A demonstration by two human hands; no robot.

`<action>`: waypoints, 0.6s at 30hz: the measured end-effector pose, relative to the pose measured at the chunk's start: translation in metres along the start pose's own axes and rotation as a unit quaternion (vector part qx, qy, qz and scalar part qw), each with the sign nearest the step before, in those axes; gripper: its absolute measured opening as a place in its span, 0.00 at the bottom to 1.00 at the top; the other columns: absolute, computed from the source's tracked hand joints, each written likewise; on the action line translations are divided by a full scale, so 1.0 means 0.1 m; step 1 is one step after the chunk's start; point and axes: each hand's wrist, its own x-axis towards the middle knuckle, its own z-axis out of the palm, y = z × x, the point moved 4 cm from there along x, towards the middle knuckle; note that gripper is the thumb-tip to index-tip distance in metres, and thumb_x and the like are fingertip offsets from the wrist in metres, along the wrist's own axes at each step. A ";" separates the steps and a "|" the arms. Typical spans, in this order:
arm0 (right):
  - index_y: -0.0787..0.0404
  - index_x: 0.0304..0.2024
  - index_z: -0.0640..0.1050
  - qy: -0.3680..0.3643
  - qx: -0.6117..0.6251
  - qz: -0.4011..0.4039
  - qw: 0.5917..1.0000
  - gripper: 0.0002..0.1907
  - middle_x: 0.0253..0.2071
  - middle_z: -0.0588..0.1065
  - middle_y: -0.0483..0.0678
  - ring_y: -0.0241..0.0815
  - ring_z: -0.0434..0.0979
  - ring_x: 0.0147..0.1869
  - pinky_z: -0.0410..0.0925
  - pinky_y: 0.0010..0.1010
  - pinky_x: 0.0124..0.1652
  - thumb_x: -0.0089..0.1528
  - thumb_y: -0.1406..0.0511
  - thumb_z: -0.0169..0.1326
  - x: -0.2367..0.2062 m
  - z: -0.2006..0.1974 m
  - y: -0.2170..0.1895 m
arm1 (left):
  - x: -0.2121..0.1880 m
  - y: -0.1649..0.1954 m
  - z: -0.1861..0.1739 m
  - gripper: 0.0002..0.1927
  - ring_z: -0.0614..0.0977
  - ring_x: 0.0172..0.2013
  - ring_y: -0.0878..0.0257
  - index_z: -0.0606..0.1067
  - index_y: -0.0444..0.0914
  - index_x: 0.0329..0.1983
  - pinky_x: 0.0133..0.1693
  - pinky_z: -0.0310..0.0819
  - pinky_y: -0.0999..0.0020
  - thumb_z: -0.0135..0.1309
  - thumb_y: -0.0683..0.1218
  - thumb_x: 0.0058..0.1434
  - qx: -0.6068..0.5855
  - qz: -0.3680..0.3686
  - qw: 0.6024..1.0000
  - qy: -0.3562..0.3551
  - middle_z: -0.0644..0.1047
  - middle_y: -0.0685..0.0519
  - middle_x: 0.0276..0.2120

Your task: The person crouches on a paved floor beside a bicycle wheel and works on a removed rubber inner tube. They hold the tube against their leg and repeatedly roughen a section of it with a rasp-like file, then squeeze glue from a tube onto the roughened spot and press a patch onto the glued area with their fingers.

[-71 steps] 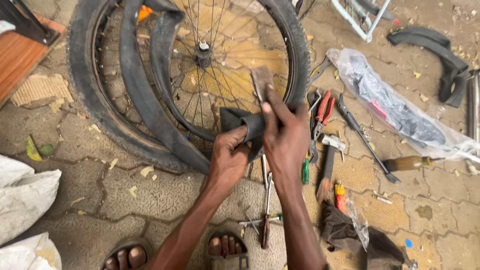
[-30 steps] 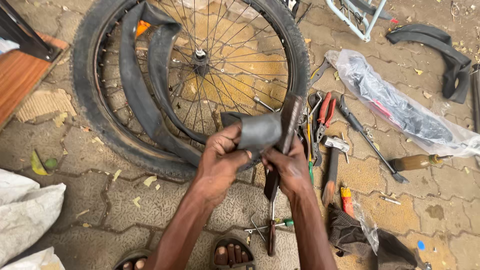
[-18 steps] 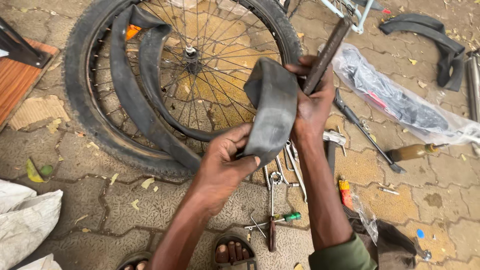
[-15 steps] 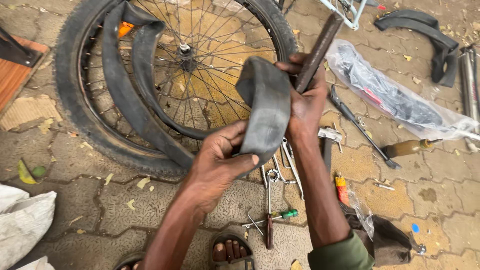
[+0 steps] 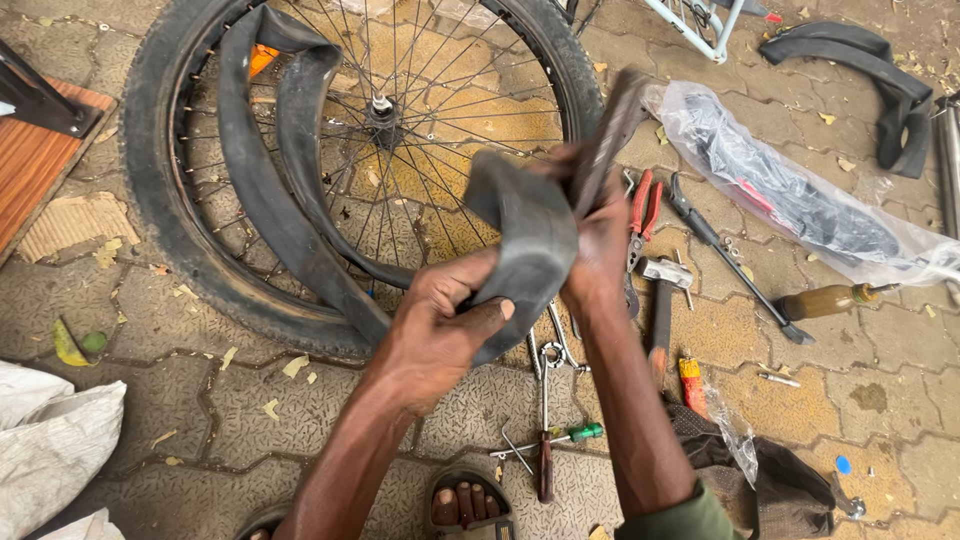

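Note:
A black rubber inner tube (image 5: 525,235) is folded over and stretched between both hands, above the paved ground. My left hand (image 5: 440,325) grips its lower end with thumb and fingers wrapped around it. My right hand (image 5: 597,235) holds the upper end of the fold together with a dark flat metal file (image 5: 608,130) that points up and away. The rest of the tube (image 5: 285,200) loops back through a spoked bicycle wheel with its tyre (image 5: 180,230) lying flat on the ground.
Tools lie to the right: red-handled pliers (image 5: 643,205), a hammer (image 5: 662,305), a wooden-handled tool (image 5: 825,300), a green screwdriver (image 5: 560,438). A clear plastic bag (image 5: 800,200) and tyre pieces (image 5: 880,70) lie farther right. White sacks (image 5: 50,450) sit at the left, a wooden board (image 5: 40,160) at top left.
The hands lifted the folded tube off the ground and pulled it taut. The right hand rose with the file, which now points upward.

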 end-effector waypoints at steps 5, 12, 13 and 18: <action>0.63 0.53 0.74 -0.093 0.015 0.045 0.994 0.27 0.48 0.79 0.43 0.34 0.80 0.51 0.76 0.25 0.52 0.53 0.78 0.36 -0.44 0.14 0.25 | 0.00 0.05 -0.17 0.20 0.83 0.40 0.59 0.79 0.37 0.54 0.41 0.79 0.62 0.50 0.31 0.61 0.205 0.113 0.971 0.053 0.82 0.47 0.42; 0.66 0.48 0.72 0.016 -0.007 0.208 0.978 0.18 0.30 0.75 0.45 0.33 0.71 0.27 0.61 0.24 0.24 0.60 0.70 0.64 -0.76 0.03 0.45 | 0.06 0.01 -0.26 0.29 0.81 0.50 0.58 0.80 0.40 0.55 0.51 0.73 0.63 0.47 0.27 0.53 0.326 0.181 0.925 0.073 0.84 0.55 0.47; 0.67 0.50 0.72 0.023 -0.029 0.217 0.975 0.19 0.31 0.75 0.47 0.35 0.70 0.27 0.61 0.25 0.23 0.60 0.69 0.65 -0.77 0.04 0.41 | 0.09 -0.02 -0.26 0.28 0.81 0.51 0.60 0.78 0.39 0.57 0.52 0.74 0.65 0.46 0.27 0.55 0.257 0.173 0.947 0.079 0.83 0.54 0.50; 0.61 0.71 0.57 0.026 -0.340 -0.065 0.938 0.37 0.52 0.64 0.53 0.40 0.69 0.51 0.70 0.30 0.45 0.64 0.64 0.58 -0.87 0.24 -0.27 | 0.14 -0.26 -0.31 0.25 0.84 0.45 0.64 0.78 0.35 0.57 0.50 0.79 0.70 0.47 0.28 0.58 -0.038 0.040 0.987 0.152 0.84 0.50 0.48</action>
